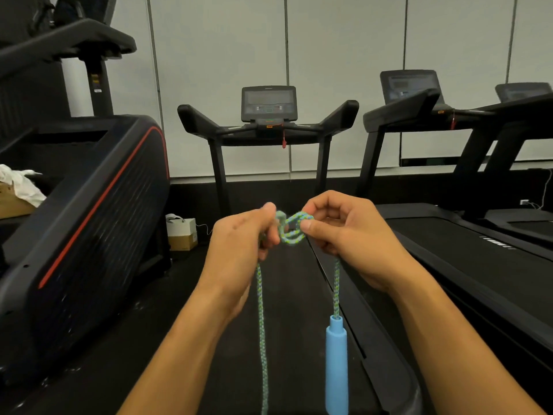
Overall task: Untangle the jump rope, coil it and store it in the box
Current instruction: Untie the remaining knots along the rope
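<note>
A green-and-blue braided jump rope (261, 313) is held up in front of me, with a loose knot (292, 227) between my hands. My left hand (239, 250) pinches the knot's left side, and one strand hangs straight down from it out of the frame. My right hand (347, 232) pinches the knot's right loop between thumb and forefinger. A second strand drops from that hand to a light blue handle (336, 366) that dangles upright. A small cardboard box (182, 235) with white contents stands on the floor at the left, beyond my hands.
I stand over a treadmill belt (293, 295) whose console (268, 104) is straight ahead. A second treadmill (466, 259) lies to the right. A large black machine with a red stripe (83, 223) fills the left. Another cardboard box with white cloth (15, 196) sits at the far left.
</note>
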Demonstrator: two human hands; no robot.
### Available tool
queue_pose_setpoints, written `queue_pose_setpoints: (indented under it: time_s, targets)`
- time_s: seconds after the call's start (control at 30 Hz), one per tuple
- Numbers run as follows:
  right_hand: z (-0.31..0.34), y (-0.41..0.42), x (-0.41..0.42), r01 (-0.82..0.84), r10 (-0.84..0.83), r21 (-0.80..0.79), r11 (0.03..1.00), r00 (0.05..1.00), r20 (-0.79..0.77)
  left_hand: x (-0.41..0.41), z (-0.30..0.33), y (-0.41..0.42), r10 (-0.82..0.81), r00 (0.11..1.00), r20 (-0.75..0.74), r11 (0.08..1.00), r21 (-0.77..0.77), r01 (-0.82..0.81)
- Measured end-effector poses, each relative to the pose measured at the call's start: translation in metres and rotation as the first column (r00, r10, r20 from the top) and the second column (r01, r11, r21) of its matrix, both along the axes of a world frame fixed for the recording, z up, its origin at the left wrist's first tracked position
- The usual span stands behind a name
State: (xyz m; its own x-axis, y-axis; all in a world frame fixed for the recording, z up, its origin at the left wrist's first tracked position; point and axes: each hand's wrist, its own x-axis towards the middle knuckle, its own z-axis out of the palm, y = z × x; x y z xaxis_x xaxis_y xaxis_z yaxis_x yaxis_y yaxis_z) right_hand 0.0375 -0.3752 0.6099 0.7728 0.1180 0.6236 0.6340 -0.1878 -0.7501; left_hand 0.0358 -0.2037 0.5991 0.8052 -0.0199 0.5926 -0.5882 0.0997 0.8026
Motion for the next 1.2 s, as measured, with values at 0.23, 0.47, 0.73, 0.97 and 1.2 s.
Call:
queue_pose_setpoints:
  time_s: [0.23, 0.47, 0.73, 0.97, 1.2]
  targets:
    - [0.003, 0.000, 0.001, 0.092, -0.091, 0.022, 0.995, 0.994, -0.055, 0.004, -0.002, 0.006, 0.250, 0.960, 0.123, 0.968, -0.010, -0.250]
    - [0.005, -0.022, -0.002, 0.097, -0.085, 0.068, 0.993, 0.982, -0.169, 0.017, 0.014, 0.050, 0.522, 0.853, -0.013, 0.774, -0.414, -0.479]
    - [0.014, -0.035, -0.002, 0.201, -0.130, 0.353, 0.914, 0.968, -0.214, 0.026, 0.015, 0.086, 0.628, 0.773, -0.093, 0.611, -0.557, -0.563]
    - [0.015, -0.023, -0.003, 0.114, -0.034, 0.315, 0.942, 0.968, -0.248, 0.016, 0.011, 0.056, 0.545, 0.837, 0.036, 0.776, -0.400, -0.488]
    - [0.019, -0.013, -0.011, -0.073, 0.242, 0.508, 0.858, 0.931, -0.275, 0.021, 0.003, 0.045, 0.565, 0.823, 0.054, 0.813, -0.210, -0.544]
